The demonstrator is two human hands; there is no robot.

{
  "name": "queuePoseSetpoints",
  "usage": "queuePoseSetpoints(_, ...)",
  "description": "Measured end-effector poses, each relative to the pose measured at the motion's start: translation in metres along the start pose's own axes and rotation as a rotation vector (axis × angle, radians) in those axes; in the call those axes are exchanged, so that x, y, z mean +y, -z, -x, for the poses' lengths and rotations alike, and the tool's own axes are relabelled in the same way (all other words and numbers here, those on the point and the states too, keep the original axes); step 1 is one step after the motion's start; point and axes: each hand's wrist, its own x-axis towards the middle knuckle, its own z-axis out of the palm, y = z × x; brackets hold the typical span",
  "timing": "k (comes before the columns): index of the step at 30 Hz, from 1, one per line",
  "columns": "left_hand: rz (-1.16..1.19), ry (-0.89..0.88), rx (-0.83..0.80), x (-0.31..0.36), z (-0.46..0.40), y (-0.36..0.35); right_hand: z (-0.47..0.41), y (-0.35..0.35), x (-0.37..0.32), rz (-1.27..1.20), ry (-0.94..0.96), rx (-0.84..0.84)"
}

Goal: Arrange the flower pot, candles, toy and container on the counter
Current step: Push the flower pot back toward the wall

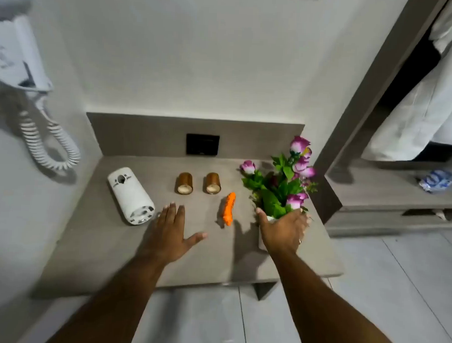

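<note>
On the grey counter (113,246), the right hand (281,233) wraps around the white flower pot (270,219), whose purple blooms and green leaves rise above the fingers at the counter's right side. Left of the pot lies the orange toy (228,208), beyond the toy stand two gold candles (185,183) side by side, and farther left the white container (130,195) lies on its side. The left hand (171,231) is spread flat and empty, fingers apart, between container and toy.
</note>
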Motion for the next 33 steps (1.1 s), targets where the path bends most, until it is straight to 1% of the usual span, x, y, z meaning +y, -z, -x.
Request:
queuePoseSetpoints(1,-0.044,-0.003,-0.062,-0.003,-0.001,-0.010,-0.001,-0.004,0.004,0.051,-0.075,-0.026)
queuePoseSetpoints(2,-0.070,-0.018,-0.084,-0.006,-0.004,-0.020,-0.003,-0.007,0.005,0.079,-0.132,-0.038)
queuePoseSetpoints(5,-0.131,-0.026,-0.111,-0.011,-0.008,-0.050,-0.008,-0.016,0.013,0.025,-0.284,-0.090)
queuePoseSetpoints(8,-0.200,-0.054,-0.094,-0.011,-0.014,-0.068,-0.022,-0.022,0.012,-0.014,-0.335,-0.057)
queuePoseSetpoints(11,-0.199,-0.054,-0.060,-0.013,-0.014,-0.077,-0.034,-0.027,0.011,0.000,-0.346,-0.048)
queuePoseSetpoints(18,-0.189,-0.070,-0.023,-0.020,-0.016,-0.081,-0.053,-0.038,0.016,-0.091,-0.248,-0.015)
queuePoseSetpoints(22,-0.183,-0.075,-0.034,-0.019,-0.015,-0.081,-0.071,-0.046,0.012,-0.233,-0.183,0.079)
queuePoseSetpoints(27,-0.191,-0.042,-0.029,-0.018,-0.023,-0.083,-0.113,-0.066,0.011,-0.374,-0.059,0.176)
queuePoseSetpoints(33,-0.201,-0.028,0.025,-0.021,-0.056,-0.086,-0.167,-0.087,0.014,-0.506,0.026,0.196)
